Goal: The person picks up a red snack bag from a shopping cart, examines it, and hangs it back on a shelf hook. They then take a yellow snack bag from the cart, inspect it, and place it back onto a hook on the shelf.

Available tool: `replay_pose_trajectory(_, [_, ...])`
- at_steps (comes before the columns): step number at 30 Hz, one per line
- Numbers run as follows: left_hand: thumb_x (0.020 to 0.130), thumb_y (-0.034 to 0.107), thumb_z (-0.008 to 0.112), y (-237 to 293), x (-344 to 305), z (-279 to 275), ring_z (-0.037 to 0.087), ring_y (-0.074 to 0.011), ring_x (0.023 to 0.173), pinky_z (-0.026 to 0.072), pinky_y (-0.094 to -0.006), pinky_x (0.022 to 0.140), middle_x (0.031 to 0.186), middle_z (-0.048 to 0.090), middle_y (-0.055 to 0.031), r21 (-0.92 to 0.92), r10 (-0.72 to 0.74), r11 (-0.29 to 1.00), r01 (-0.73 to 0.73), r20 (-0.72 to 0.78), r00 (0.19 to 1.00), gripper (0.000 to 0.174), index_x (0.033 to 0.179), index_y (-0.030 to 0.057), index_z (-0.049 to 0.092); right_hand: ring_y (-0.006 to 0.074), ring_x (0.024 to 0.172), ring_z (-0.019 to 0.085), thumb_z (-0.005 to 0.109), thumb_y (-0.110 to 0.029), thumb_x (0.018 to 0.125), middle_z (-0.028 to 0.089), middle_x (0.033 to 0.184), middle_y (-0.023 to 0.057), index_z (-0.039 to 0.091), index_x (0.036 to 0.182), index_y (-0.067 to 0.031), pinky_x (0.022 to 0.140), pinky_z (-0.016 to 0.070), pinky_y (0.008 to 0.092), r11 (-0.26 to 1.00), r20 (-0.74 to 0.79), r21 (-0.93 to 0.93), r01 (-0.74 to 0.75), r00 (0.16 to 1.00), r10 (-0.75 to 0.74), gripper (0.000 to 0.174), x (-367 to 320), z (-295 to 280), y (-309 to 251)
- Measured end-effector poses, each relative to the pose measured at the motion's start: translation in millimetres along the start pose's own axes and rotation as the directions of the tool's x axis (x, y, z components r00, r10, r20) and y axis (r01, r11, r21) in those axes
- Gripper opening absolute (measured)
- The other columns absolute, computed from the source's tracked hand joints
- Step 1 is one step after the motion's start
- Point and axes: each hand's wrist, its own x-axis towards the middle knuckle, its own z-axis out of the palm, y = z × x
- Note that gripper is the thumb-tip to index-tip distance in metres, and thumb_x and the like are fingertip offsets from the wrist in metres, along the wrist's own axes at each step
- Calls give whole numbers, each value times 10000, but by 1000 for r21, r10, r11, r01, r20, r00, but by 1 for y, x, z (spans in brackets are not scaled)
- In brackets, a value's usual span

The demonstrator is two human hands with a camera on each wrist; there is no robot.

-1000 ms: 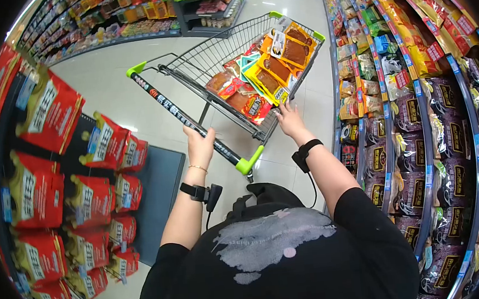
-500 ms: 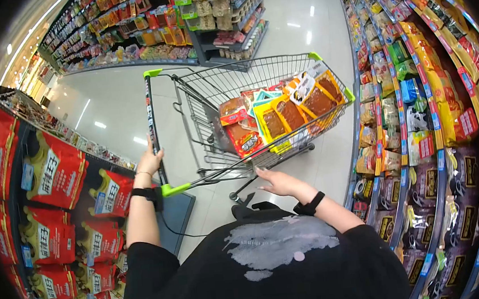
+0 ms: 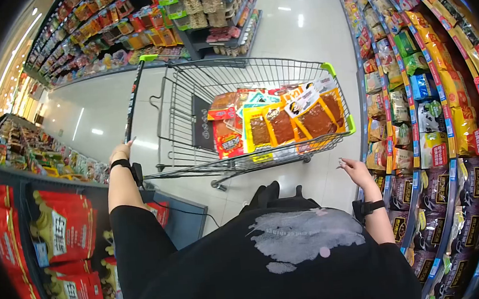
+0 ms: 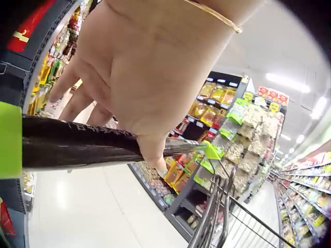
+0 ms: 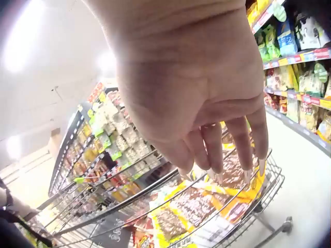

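left hand on the cart, right hand beside it

tall snack shelves (image 3: 439, 103) flank the wire shopping cart (image 3: 202, 121). yellow-edged snack packs (image 3: 281, 125) lie in its basket, next to a red snack pack (image 3: 230, 144). the left hand (image 3: 120, 152) grips the black handle (image 3: 132, 102), thumb hooked over it, fingers spread. the right hand (image 3: 356, 172) hangs near the basket, fingers loose and slightly apart.

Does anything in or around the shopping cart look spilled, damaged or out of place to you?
Nothing stands out. The food packets overlap loosely, but they lie inside the cart, and I see no spill or tear; the left hand is on the handle.
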Motion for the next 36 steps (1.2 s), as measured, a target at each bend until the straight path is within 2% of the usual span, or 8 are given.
replay_pose_trajectory(5, [879, 394, 487, 65, 25, -7, 203, -366, 1355, 95, -690, 1016, 1454, 285, -124, -95, -198, 980, 176, -333, 922, 621, 1430, 291, 220, 276, 956, 626, 562, -205, 867, 647, 980, 207, 559, 1193, -42, 836, 472, 333, 983, -11, 141, 115, 993, -114, 364, 31, -4, -29])
replay_pose_trajectory(12, [770, 332, 653, 181, -81, 70, 1, -424, 1371, 68, -719, 982, 1493, 71, -204, -197, 326, 830, -522, -590, 739, 840, 1442, 139, 186, 256, 799, 636, 595, -205, 847, 659, 875, 179, 552, 1203, -54, 743, 485, 331, 999, 82, -33, -40, 996, 42, 390, 67, -55, -41])
replay_pose_trajectory(17, [735, 382, 686, 263, -186, 155, -64, -429, 1366, 67, -712, 990, 1490, -45, -232, -190, 214, 946, -264, -248, 945, 1012, 1460, 149, 20, 263, 823, 641, 593, -167, 833, 662, 874, 165, 550, 1207, -66, 748, 495, 332, 993, 13, 48, 105, 994, -106, 390, 165, -96, 35])
replay_pose_trajectory(22, [731, 221, 720, 309, -201, 183, -90, -438, 1359, 101, -630, 1048, 1477, -140, -229, -557, -208, 821, 126, -86, 974, 1076, 1441, 88, -78, 331, 1027, 567, 629, -220, 822, 564, 1137, 221, 456, 1277, -27, 891, 453, 377, 935, 94, -67, 348, 935, -342, 524, 294, -107, 27])
replay_pose_trajectory(27, [795, 70, 616, 340, -226, 226, -7, -391, 1376, 113, -382, 1126, 1478, -36, -257, -708, -279, 706, -13, -295, 914, 938, 1400, -45, -91, 378, 1174, 445, 607, -291, 837, 443, 1283, 248, 275, 1384, -33, 953, 408, 403, 713, 200, -157, 683, 729, -654, 690, 387, -43, -36])
replay_pose_trajectory(31, [853, 64, 521, 365, -251, 237, 250, -369, 1329, 247, -381, 1078, 1430, 215, -278, -802, -479, 596, 40, -315, 820, 775, 1417, -14, -4, 410, 1004, 553, 514, -313, 889, 557, 1089, 289, 290, 1347, 9, 859, 455, 434, 761, 336, -108, 640, 744, -578, 603, 429, 14, -75])
replay_pose_trajectory(33, [898, 114, 453, 363, -247, 213, 464, -391, 1166, 376, -410, 966, 1300, 432, -267, -812, -464, 514, 276, 8, 886, 614, 1415, 32, 132, 420, 799, 601, 473, -296, 913, 618, 864, 255, 336, 1290, 10, 710, 486, 466, 778, 281, -210, 592, 799, -532, 505, 439, 36, -93])
replay_pose_trajectory(36, [924, 193, 415, 346, -219, 216, 564, -425, 963, 451, -463, 804, 1111, 571, -245, -763, -537, 578, 289, -90, 838, 482, 1363, 61, 265, 416, 710, 599, 431, -271, 930, 616, 768, 231, 405, 1152, 3, 623, 477, 486, 742, 246, -239, 627, 778, -578, 354, 444, 56, -112])
